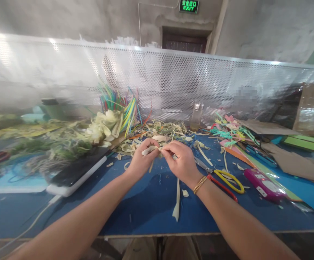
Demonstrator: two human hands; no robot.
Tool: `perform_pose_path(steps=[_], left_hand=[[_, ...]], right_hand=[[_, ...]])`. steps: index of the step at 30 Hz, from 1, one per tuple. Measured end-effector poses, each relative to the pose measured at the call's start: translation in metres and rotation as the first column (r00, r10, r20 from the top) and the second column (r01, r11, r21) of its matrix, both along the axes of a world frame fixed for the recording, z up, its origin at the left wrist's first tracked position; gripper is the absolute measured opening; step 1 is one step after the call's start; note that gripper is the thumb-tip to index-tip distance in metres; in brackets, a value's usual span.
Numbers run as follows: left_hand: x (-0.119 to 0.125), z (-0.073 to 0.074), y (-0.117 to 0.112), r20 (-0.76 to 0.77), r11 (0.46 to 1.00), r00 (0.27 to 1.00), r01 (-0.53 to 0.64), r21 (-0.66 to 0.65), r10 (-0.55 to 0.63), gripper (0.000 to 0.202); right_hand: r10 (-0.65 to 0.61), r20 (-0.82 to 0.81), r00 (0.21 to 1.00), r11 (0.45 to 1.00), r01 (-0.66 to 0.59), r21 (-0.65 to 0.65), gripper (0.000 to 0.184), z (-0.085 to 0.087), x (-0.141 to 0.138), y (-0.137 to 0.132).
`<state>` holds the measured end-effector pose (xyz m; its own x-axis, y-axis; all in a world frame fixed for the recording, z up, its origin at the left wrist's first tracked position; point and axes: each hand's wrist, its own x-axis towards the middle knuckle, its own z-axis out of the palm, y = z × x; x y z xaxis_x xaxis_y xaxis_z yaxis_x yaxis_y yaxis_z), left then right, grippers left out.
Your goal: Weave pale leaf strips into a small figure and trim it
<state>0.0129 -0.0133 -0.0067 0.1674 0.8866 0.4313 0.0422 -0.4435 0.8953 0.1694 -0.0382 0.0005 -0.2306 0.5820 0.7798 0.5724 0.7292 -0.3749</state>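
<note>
My left hand (143, 160) is closed in a pinch on a pale, dry-looking husk strip (147, 150), in front of me above the blue tabletop (146, 209). Fingertips of my right hand (182, 159) pinch the same strip close beside the left ones, hiding much of it. A gold bracelet (200, 184) circles the right wrist. Just right of that hand lie scissors (229, 181) with one yellow and one red handle, partly covered by the wrist. Below the hands, a long pale strip (177, 206) and a small scrap (185, 193) rest on the table.
Husk scraps (168, 128) heap behind my hands. Leftward are a white-edged phone-like device (78, 175) on a cable and colourful pipe-cleaner-like stems (130, 112). A glass bottle (196, 115) stands at the back, a purple device (264, 184) and cardboard (295, 159) to the right. A perforated metal screen (173, 79) closes the back.
</note>
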Motion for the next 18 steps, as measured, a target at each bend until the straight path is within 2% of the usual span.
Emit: perform_pose_path(steps=[3, 7, 9, 15, 18], left_hand=[[-0.002, -0.001, 0.000, -0.038, 0.998, 0.999, -0.001, 0.069, 0.004, 0.008], [-0.004, -0.004, 0.002, -0.102, 0.981, 0.995, 0.013, 0.194, 0.007, 0.004], [-0.005, -0.004, 0.003, -0.127, 0.975, 0.992, 0.016, 0.224, 0.013, 0.005], [-0.005, -0.004, 0.004, -0.117, 0.988, 0.993, 0.017, 0.154, 0.001, 0.003], [-0.005, -0.003, 0.004, -0.145, 0.986, 0.989, 0.026, 0.166, -0.002, 0.004]], right_hand=[[0.042, -0.133, 0.990, 0.992, -0.058, -0.115, 0.014, -0.004, -0.002, 0.002], [0.088, -0.391, 0.916, 0.926, -0.220, -0.306, 0.006, -0.011, -0.004, 0.008], [0.102, -0.456, 0.884, 0.899, -0.278, -0.338, 0.014, -0.012, -0.005, 0.010], [0.112, -0.393, 0.913, 0.895, -0.265, -0.359, 0.005, -0.007, -0.001, 0.009], [0.118, -0.320, 0.940, 0.918, -0.226, -0.325, 0.004, -0.004, 0.003, 0.008]])
